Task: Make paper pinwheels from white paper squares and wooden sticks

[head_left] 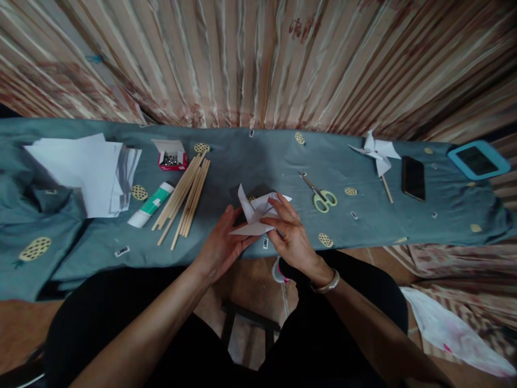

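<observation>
Between my two hands is a white paper pinwheel without a stick, its blades curled up and pointing outward. My left hand holds it from below and the left side, the fingers partly hidden under the paper. From the right, my right hand grips it, fingers bent over the folded blades near the middle. The pinwheel is just above the front part of the cloth-covered table. Scissors with pale green handles lie to the right of my right hand. Wooden sticks lie in a bundle left of my left hand.
On the green-grey tablecloth lie a paper stack, a glue stick and an open red box of small metal pieces. Rightward are a finished pinwheel on a stick, a phone and a blue-framed device. Curtains hang behind.
</observation>
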Demonstrator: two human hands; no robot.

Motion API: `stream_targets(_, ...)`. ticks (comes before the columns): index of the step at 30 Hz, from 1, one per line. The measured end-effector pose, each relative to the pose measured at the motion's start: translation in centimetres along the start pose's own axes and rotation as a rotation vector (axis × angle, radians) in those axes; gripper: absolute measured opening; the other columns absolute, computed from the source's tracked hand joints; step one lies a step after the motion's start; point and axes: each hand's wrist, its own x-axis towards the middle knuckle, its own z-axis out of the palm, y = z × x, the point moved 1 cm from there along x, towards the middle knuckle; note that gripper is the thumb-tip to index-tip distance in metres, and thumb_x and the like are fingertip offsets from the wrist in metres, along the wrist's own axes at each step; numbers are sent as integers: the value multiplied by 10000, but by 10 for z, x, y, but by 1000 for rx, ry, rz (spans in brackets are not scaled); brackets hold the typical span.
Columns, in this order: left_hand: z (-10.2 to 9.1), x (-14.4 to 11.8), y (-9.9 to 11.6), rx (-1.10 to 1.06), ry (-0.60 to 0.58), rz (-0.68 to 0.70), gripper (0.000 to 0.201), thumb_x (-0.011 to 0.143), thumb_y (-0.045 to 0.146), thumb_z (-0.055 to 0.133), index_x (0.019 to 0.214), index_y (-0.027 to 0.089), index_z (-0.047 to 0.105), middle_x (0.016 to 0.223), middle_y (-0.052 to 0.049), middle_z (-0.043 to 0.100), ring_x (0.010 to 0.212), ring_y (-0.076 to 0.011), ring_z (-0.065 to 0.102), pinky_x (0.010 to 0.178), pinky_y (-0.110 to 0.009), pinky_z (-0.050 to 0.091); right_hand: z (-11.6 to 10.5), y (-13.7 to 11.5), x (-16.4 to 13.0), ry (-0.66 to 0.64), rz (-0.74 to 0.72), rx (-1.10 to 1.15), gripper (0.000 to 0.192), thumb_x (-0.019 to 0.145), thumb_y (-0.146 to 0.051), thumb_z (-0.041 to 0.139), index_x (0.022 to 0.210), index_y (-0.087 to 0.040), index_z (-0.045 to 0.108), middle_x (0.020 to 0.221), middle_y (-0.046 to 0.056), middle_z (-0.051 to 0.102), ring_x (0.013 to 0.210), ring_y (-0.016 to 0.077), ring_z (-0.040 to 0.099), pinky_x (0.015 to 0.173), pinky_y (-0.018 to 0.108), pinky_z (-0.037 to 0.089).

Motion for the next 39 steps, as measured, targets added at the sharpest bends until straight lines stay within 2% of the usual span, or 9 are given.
stream_targets(5,-2,-3,4,76,17,49,413,928,470,475,1151,147,603,1042,-108,725,960,-216,690,910,-346,525,-3,-11,-4,15,-67,-73,297,910,-185,480,1149,-192,656,1539,89,373,1477,299,209,1123,554,342)
stream_targets(9,-3,-7,12,168,40,114,356,851,452,580,1053,168,646,974,-75,735,919,-230,689,800,-330,554,-5,-20,-4,16,-127,-131,403,909,-235,513,1311,-234,531,1586,80,265,1488,318,158,1120,579,323)
stream_targets(12,-4,-12,18,163,18,164,339,809,450,624,994,171,672,968,-62,741,957,-254,680,789,-333,553,-8,-26,-1,33,-180,-168,482,893,-322,579,1354,-232,469,1597,107,215,1484,348,146,1107,596,323)
stream_targets(17,-6,-25,29,186,-128,169,537,745,595,636,1063,164,674,980,-91,743,999,-320,672,794,-384,551,-15,-36,5,55,-242,-183,626,852,-511,615,1379,-234,421,1605,128,172,1476,379,150,1106,619,296)
stream_targets(21,-11,-30,35,261,-108,200,616,701,643,641,1082,160,659,928,-112,742,959,-329,688,710,-372,561,-19,-44,7,70,-254,-172,663,844,-599,576,1378,-236,427,1609,121,162,1478,386,132,1114,621,279)
stream_targets(29,-13,-25,42,412,-31,259,504,559,313,849,995,168,643,925,-73,751,836,-247,711,676,-302,551,-21,-52,12,80,-290,-153,641,856,-611,549,1374,-243,462,1609,103,178,1473,394,154,1114,634,277)
stream_targets(33,-12,-24,44,457,35,270,460,527,278,874,916,163,657,827,-42,754,763,-230,710,681,-319,559,-21,-53,14,77,-294,-143,623,862,-598,551,1376,-259,462,1611,89,180,1474,393,151,1114,639,277)
stream_targets(39,-13,-24,42,500,68,321,410,552,299,875,886,161,682,775,-28,749,756,-233,705,675,-313,548,-22,-57,16,82,-309,-86,539,930,-582,422,1335,-235,498,1616,82,152,1483,380,124,1132,637,258)
